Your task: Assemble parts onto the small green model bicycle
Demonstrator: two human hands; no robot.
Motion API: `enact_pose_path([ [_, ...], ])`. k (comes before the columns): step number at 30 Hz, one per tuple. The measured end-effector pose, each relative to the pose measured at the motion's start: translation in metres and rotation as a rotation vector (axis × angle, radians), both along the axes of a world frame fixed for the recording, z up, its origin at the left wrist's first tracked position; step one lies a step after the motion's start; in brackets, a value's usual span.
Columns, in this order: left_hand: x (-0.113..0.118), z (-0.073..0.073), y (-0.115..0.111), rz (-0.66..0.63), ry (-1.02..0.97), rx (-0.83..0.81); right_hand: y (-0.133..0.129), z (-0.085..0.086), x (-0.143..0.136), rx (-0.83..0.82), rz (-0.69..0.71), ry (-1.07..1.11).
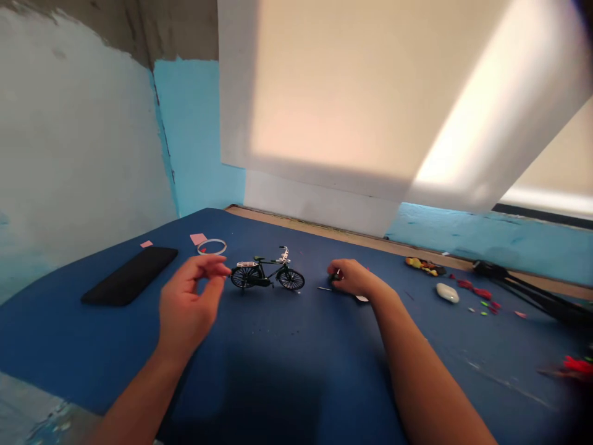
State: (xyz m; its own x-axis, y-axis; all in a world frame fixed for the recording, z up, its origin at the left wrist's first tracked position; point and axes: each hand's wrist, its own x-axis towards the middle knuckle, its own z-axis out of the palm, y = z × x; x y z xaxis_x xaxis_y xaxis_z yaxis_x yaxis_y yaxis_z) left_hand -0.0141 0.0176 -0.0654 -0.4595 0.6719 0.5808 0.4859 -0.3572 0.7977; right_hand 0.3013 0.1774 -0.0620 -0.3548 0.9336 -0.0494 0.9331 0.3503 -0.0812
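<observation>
The blue table (pixel 259 352) carries a miniature bicycle (pixel 267 272), dark-framed with white rack and handlebars, upright toward the far edge. The left hand (pixel 189 296) curls loosely at its rear wheel; the right hand (pixel 352 278) closes around something dark, unclear.

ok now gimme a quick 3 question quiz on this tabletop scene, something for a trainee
1. True or false: the flat black object lies to the left of the white ring.
2. The small bicycle is: a) on its side, b) upright, c) upside down.
3. Fill in: the left hand is nearest the bicycle's ____ wheel.

Key: 1 true; 2 b; 3 rear
</observation>
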Motion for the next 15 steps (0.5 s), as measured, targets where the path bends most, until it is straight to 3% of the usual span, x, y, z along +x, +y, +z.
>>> enact_pose_path([
  [5,0.051,0.015,-0.025,-0.281,0.157,-0.036,-0.003,0.0,-0.001,0.0,0.008,-0.001],
  [10,0.072,0.013,-0.028,-0.475,0.111,-0.227,-0.014,0.015,-0.002,0.032,0.025,0.114],
  [12,0.075,0.016,-0.027,-0.493,0.046,-0.276,-0.03,0.029,-0.008,0.128,0.103,0.281],
  [15,0.079,0.027,-0.027,-0.51,-0.088,-0.29,-0.064,0.048,-0.029,0.344,0.413,0.814],
])
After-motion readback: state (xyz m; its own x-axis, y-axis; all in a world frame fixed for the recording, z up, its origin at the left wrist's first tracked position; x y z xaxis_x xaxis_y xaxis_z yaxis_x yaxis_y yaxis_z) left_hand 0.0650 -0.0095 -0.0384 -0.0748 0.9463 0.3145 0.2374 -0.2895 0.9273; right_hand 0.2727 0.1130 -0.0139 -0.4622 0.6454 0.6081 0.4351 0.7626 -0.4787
